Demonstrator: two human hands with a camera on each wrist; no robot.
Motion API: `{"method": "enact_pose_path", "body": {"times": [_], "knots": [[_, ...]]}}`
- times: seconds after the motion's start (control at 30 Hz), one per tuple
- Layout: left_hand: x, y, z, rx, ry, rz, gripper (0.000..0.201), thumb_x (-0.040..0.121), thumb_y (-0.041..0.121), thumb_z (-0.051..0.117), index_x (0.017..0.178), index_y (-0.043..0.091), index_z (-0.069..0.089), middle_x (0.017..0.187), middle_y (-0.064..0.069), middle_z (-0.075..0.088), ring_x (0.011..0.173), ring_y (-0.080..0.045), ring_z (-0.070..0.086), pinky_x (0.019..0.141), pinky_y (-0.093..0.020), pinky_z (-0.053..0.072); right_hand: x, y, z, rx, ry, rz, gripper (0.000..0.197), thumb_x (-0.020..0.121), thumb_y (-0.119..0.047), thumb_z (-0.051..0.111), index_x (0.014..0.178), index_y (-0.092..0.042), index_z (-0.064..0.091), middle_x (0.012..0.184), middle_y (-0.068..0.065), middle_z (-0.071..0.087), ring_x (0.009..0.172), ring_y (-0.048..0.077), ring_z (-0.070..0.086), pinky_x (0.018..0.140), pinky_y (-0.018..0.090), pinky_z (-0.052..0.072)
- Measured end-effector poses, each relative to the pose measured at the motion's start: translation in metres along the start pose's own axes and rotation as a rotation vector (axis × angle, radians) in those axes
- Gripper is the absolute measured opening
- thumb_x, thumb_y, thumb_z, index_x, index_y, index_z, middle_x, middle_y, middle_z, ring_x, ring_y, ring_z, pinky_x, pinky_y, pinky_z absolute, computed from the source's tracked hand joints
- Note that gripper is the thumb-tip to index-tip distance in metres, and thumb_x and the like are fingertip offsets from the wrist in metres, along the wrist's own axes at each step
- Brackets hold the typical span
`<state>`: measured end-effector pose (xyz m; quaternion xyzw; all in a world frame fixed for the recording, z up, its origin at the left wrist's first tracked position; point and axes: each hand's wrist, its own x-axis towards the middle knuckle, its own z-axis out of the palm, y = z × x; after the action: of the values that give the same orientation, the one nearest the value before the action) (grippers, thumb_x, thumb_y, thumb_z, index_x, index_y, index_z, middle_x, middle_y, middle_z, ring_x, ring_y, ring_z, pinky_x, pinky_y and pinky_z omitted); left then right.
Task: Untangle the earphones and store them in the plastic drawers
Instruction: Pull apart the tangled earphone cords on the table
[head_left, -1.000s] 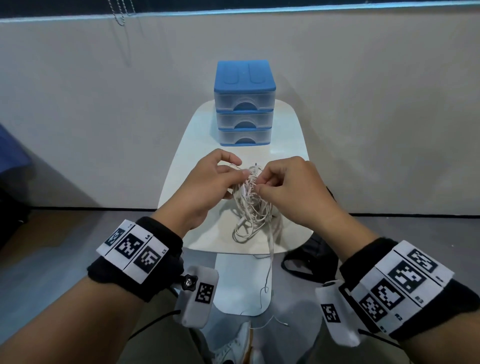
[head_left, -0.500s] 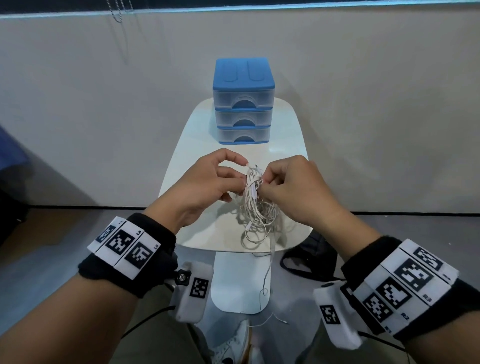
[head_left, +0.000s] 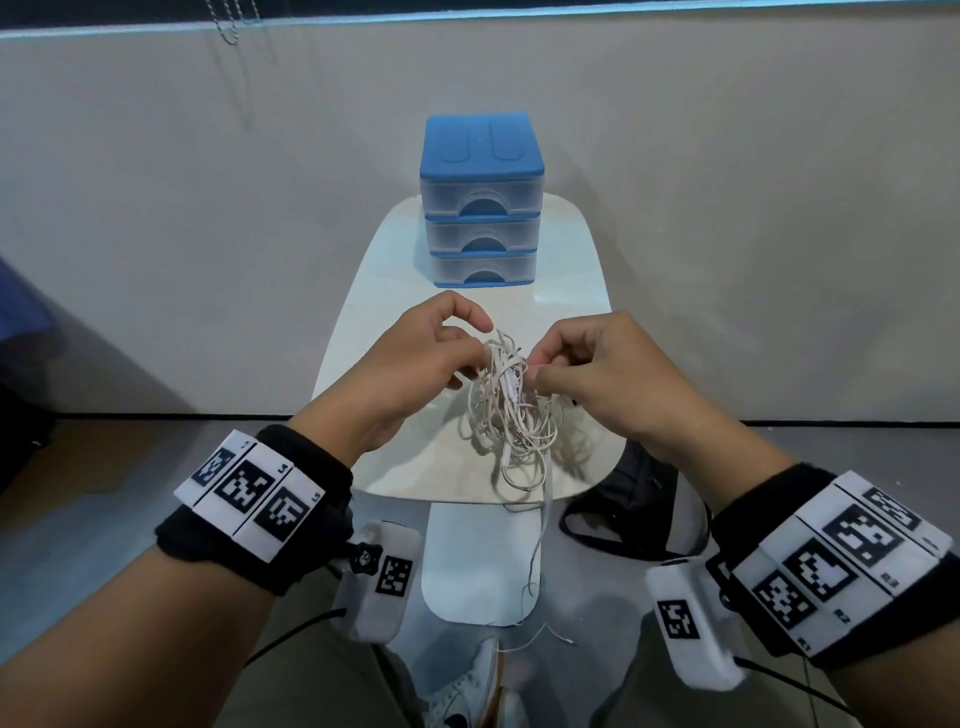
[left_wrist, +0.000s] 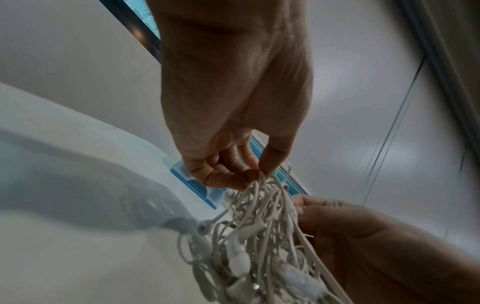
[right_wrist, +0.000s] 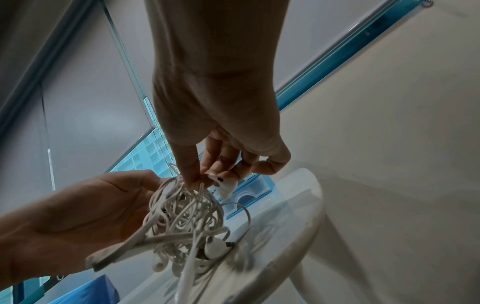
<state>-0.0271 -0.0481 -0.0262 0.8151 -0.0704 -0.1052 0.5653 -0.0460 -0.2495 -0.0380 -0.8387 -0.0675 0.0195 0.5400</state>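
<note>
A tangled bundle of white earphones (head_left: 511, 410) hangs between both hands above the near end of a small white table (head_left: 395, 291). My left hand (head_left: 431, 353) pinches the top of the cables from the left, seen close in the left wrist view (left_wrist: 249, 174). From the right, my right hand (head_left: 582, 369) pinches cables and an earbud (right_wrist: 226, 185). Loose cable ends dangle below the table edge (head_left: 537, 545). The blue-topped plastic drawer unit (head_left: 480, 202) stands at the far end of the table, all three drawers closed.
A pale wall (head_left: 208, 208) runs behind the table. A black bag (head_left: 628, 504) lies on the floor to the right of the table's base. My shoe (head_left: 467, 691) and legs are below. A thin wire end (head_left: 550, 631) lies on the floor.
Both hands have lifted the bundle a little and drawn slightly apart at its top, loosening the cables. The head view has shifted a bit closer.
</note>
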Motion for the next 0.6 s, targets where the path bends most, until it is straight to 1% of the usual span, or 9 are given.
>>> {"method": "enact_pose_path", "body": {"times": [0.07,0.2,0.27,0.3,0.37,0.4,0.47,0.53,0.6], "knots": [[-0.001,0.001,0.001,0.045,-0.041,0.007,0.016,0.093,0.008,0.068,0.106,0.016,0.063,0.076,-0.002,0.072,0.073,-0.013,0.062,0.075,-0.032,0.045,0.001,0.002,0.003,0.004,-0.001,-0.001,0.009,0.080,-0.004,0.080,0.076,-0.010,0.075,0.064,0.008,0.061,0.061,0.014,0.049,0.063,0.028,0.042],[-0.004,0.000,0.000,0.086,-0.072,-0.006,0.017,0.091,0.008,0.071,0.104,0.019,0.072,0.075,0.002,0.073,0.066,-0.005,0.060,0.067,-0.022,0.044,0.003,0.004,0.009,-0.031,0.013,-0.001,0.009,0.077,-0.007,0.080,0.073,-0.011,0.074,0.071,0.020,0.068,0.063,0.018,0.055,0.069,0.036,0.048],[-0.005,0.000,0.000,0.097,-0.097,-0.008,0.020,0.093,0.008,0.069,0.107,0.020,0.075,0.078,0.002,0.074,0.068,-0.005,0.060,0.064,-0.016,0.044,0.002,0.004,0.011,-0.079,0.019,-0.008,0.010,0.078,-0.007,0.080,0.071,-0.012,0.074,0.069,0.017,0.068,0.062,0.015,0.055,0.067,0.032,0.047],[-0.006,0.000,-0.001,0.099,-0.101,-0.008,0.020,0.094,0.008,0.067,0.108,0.018,0.076,0.083,0.001,0.076,0.071,-0.005,0.061,0.064,-0.017,0.044,0.002,0.004,0.011,-0.109,0.022,-0.014,0.011,0.078,-0.008,0.080,0.070,-0.013,0.074,0.065,0.012,0.066,0.060,0.013,0.053,0.065,0.029,0.045],[-0.005,0.000,-0.002,0.036,-0.095,-0.024,0.017,0.098,0.011,0.061,0.108,0.009,0.074,0.090,-0.002,0.077,0.076,-0.010,0.062,0.068,-0.026,0.042,0.000,0.002,0.012,-0.178,0.028,-0.027,0.013,0.080,-0.009,0.079,0.069,-0.014,0.074,0.058,-0.002,0.061,0.055,0.006,0.050,0.059,0.019,0.040],[-0.005,0.001,-0.002,-0.015,-0.090,-0.035,0.018,0.099,0.015,0.060,0.107,0.004,0.072,0.088,-0.003,0.076,0.075,-0.012,0.062,0.069,-0.029,0.041,0.000,0.001,0.012,-0.209,0.033,-0.033,0.013,0.080,-0.009,0.078,0.069,-0.014,0.073,0.056,-0.007,0.060,0.051,0.003,0.048,0.056,0.015,0.038],[-0.005,0.000,-0.001,-0.029,-0.072,-0.024,0.018,0.098,0.019,0.066,0.102,0.002,0.069,0.083,-0.002,0.075,0.071,-0.012,0.061,0.071,-0.031,0.042,-0.001,0.000,0.012,-0.254,0.044,-0.050,0.014,0.081,-0.009,0.077,0.069,-0.015,0.073,0.053,-0.010,0.058,0.049,0.002,0.049,0.052,0.009,0.035],[-0.005,-0.001,0.000,0.027,-0.062,0.021,0.005,0.092,0.010,0.074,0.095,0.009,0.070,0.079,-0.003,0.074,0.071,-0.012,0.061,0.072,-0.028,0.045,-0.001,-0.001,0.013,-0.282,0.052,-0.072,0.015,0.082,-0.010,0.078,0.068,-0.016,0.073,0.051,-0.011,0.057,0.049,0.001,0.051,0.052,0.008,0.036],[-0.004,-0.004,-0.001,0.049,-0.061,0.049,0.016,0.087,-0.003,0.073,0.091,0.012,0.071,0.081,-0.009,0.073,0.075,-0.016,0.059,0.071,-0.028,0.047,-0.001,-0.001,0.012,-0.291,0.058,-0.079,0.015,0.081,-0.012,0.078,0.068,-0.017,0.073,0.049,-0.013,0.057,0.050,0.001,0.052,0.053,0.009,0.036]]}}
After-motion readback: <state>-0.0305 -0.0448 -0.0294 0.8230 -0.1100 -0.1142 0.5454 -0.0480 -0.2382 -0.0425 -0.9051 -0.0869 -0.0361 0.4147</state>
